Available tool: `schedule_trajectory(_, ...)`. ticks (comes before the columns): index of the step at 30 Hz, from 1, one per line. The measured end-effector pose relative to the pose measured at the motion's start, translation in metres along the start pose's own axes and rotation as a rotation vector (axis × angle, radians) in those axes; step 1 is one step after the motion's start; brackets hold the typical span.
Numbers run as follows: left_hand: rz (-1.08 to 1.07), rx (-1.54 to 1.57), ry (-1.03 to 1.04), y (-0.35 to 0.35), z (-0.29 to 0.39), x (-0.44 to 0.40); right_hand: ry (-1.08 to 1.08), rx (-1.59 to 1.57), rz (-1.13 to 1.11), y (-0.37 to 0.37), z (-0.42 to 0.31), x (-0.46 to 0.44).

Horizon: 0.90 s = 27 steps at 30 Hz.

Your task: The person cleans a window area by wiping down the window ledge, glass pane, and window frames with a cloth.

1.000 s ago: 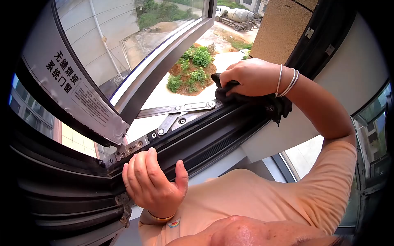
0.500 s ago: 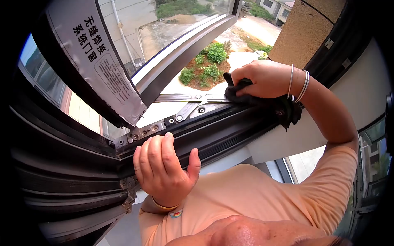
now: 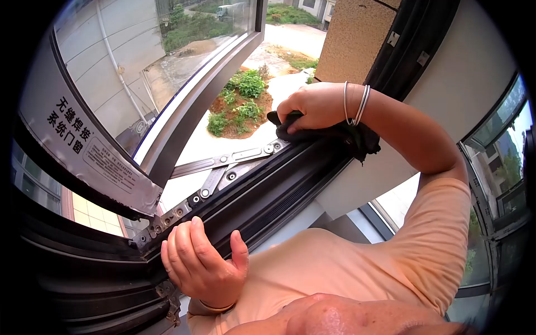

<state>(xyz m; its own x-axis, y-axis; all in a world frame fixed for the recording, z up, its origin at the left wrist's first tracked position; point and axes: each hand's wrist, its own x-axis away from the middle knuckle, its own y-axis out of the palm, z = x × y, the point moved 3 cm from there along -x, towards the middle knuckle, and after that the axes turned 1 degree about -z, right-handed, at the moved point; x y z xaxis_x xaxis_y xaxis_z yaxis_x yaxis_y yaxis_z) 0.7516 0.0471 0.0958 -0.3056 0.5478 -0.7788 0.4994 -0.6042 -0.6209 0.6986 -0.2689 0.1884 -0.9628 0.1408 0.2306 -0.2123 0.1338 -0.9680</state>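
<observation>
My right hand (image 3: 315,109) grips a bunched black cloth (image 3: 357,139) and presses it on the lower rail of a dark window frame (image 3: 268,187). Its fingers are curled around the cloth near the outer end of a metal hinge arm (image 3: 245,154). My left hand (image 3: 204,259) rests by the frame's inner edge near the corner, fingers stretched and thumb apart, holding nothing. A row of metal hinge fittings (image 3: 167,219) with screws lies just beyond its fingertips. Part of the rail is hidden under the cloth.
The opened window sash (image 3: 206,92) tilts outward, with a white printed label (image 3: 92,148) on its side. A rough tan wall (image 3: 352,42) stands beyond the frame. Outside below are green bushes (image 3: 245,92) on bare earth. Another window (image 3: 497,162) is at the right.
The view has turned, so everything sits further left. My right hand and the cloth have slid a little along the rail away from the hinge pivot, uncovering the arm's end.
</observation>
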Motion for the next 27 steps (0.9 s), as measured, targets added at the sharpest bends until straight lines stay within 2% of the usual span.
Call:
schedule_trajectory(3, -0.012, 0.018, 0.024, 0.002, -0.002, 0.0, 0.151, 0.165, -0.092, -0.01, 0.011, 0.021)
schedule_trajectory(5, -0.041, 0.0, 0.03, 0.001, -0.002, 0.0, 0.427, 0.356, -0.2, -0.011, 0.045, 0.028)
schedule_trajectory(6, -0.042, 0.01, 0.037, 0.0, -0.002, 0.0, 0.44, 0.356, -0.199, -0.007, 0.061, 0.03)
schedule_trajectory(8, -0.049, 0.005, 0.035, -0.001, -0.001, 0.001, 0.569, 0.67, -0.339, -0.003, 0.088, 0.033)
schedule_trajectory(9, -0.065, -0.009, 0.032, -0.001, -0.001, 0.001, 0.575, 0.679, -0.336, -0.006, 0.089, 0.035)
schedule_trajectory(13, -0.043, 0.024, 0.022, -0.002, 0.001, -0.003, 0.235, 0.284, -0.123, -0.014, 0.048, 0.027)
schedule_trajectory(15, -0.118, 0.048, 0.033, -0.004, 0.001, -0.002, 0.073, 0.196, -0.063, -0.007, 0.03, 0.018)
schedule_trajectory(16, -0.136, 0.033, 0.045, -0.002, 0.0, 0.0, 0.08, 0.194, -0.071, -0.007, 0.03, 0.023)
schedule_trajectory(18, -0.149, 0.031, 0.054, -0.002, -0.002, 0.002, 0.3, 0.204, -0.117, -0.008, 0.039, 0.031)
schedule_trajectory(23, -0.163, 0.01, 0.079, -0.001, -0.01, 0.0, 0.518, 0.419, -0.184, -0.012, 0.076, 0.037)
schedule_trajectory(25, -0.17, 0.016, 0.074, -0.004, -0.007, 0.0, 0.695, 0.807, -0.355, -0.002, 0.108, 0.04)
schedule_trajectory(27, -0.178, 0.026, 0.06, -0.006, -0.006, 0.002, 0.763, 0.826, -0.357, 0.002, 0.113, 0.042)
